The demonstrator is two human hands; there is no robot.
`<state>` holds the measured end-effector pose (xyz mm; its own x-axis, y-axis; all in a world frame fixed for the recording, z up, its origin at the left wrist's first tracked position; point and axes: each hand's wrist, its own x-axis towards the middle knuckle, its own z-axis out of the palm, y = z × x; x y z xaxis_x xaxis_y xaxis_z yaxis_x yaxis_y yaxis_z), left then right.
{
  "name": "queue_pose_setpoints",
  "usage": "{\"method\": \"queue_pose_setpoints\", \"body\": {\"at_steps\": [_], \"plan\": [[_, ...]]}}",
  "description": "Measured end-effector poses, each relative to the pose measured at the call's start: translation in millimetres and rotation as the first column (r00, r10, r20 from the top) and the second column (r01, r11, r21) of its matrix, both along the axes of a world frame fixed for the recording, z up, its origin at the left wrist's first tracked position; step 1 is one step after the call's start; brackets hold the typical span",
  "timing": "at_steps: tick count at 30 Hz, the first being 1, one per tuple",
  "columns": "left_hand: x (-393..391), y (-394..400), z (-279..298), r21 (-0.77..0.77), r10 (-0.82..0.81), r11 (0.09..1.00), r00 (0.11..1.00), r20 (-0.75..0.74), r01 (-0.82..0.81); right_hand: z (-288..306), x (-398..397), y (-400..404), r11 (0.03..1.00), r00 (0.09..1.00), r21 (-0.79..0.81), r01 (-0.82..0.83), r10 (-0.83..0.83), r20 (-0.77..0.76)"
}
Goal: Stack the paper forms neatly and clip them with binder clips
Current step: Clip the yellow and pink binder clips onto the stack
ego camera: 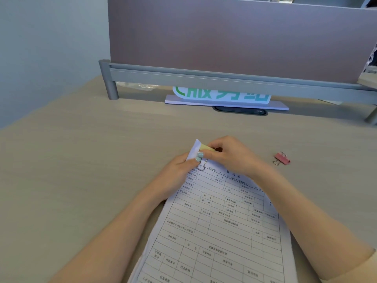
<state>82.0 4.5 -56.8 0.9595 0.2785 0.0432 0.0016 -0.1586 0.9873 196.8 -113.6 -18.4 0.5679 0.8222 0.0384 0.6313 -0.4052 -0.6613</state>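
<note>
The stack of paper forms (pixel 220 225) lies on the desk (pixel 81 160) in front of the person, turned a little so that its far left corner points away from the body. This corner is lifted from the desk, I think so that a clip can slide over the edge. The left hand (pixel 175 172) pinches the corner from the left side, with the thumb on top of the sheets, and this keeps the sheets together while the clip goes on. The right hand (pixel 228 156) grasps a yellow binder clip (pixel 206 148) with its fingertips at the same corner; the clip body touches the paper, and one wire handle (pixel 203 165) hangs down over the top sheet. Whether the clip already bites the paper fully, I cannot tell, because the fingers hide its mouth. A pink binder clip (pixel 282 158) waits on the desk to the right, well apart from the stack, probably for another corner.
</note>
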Motion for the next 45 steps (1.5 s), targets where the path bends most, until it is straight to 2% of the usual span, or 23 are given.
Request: {"method": "queue_pose_setpoints", "body": {"at_steps": [6,12,16,18,22,26,28,32,33,36,37,40,43,45], "plan": [[1,-2,-1,0.038,0.049,0.998,0.998,0.035,-0.050,-1,-3,0,0.998,0.997,0.042,0.040,-0.042,0.060],[3,2,-3,0.134,0.194,0.971,0.979,0.059,-0.200,-6,-4,5,0.992,0.984,0.109,0.064,-0.080,0.156],[0,6,-1,0.103,0.106,0.989,0.994,0.027,-0.108,-10,-6,5,0.992,0.987,0.123,0.027,-0.046,0.151],[-1,4,0,0.112,0.069,0.991,0.997,0.015,-0.071,-13,-10,4,0.990,0.975,0.139,0.032,-0.061,0.213],[-1,0,1,0.146,0.138,0.980,0.990,-0.013,-0.135,-27,-6,-9,0.973,0.897,0.213,0.088,-0.171,0.408],[-2,5,4,0.299,0.236,0.932,0.969,-0.074,-0.204,-43,22,-42,0.918,0.791,0.278,0.284,-0.388,0.473],[-4,11,5,0.370,0.284,0.899,0.955,-0.089,-0.233,-47,37,-60,0.877,0.733,0.261,0.403,-0.481,0.482],[-7,20,5,0.419,0.304,0.881,0.942,-0.140,-0.222,-56,58,-85,0.768,0.658,0.171,0.618,-0.624,0.422],[-8,21,6,0.425,0.309,0.878,0.938,-0.154,-0.220,-57,61,-89,0.748,0.667,0.161,0.643,-0.651,0.362],[-9,25,7,0.474,0.338,0.856,0.917,-0.211,-0.206,-57,61,-95,0.719,0.727,0.186,0.670,-0.686,0.031],[-11,28,7,0.533,0.355,0.825,0.905,-0.236,-0.184,-57,61,-95,0.717,0.734,0.200,0.668,-0.679,-0.019],[-20,41,9,0.676,0.467,0.723,0.821,-0.329,-0.141,-56,61,-92,0.713,0.749,0.274,0.646,-0.660,-0.048],[-27,51,17,0.740,0.597,0.625,0.763,-0.247,-0.249,-53,65,-89,0.693,0.759,0.329,0.642,-0.634,-0.148],[-24,45,19,0.732,0.570,0.595,0.816,-0.092,-0.333,-50,65,-86,0.675,0.774,0.380,0.633,-0.567,-0.282]]}}
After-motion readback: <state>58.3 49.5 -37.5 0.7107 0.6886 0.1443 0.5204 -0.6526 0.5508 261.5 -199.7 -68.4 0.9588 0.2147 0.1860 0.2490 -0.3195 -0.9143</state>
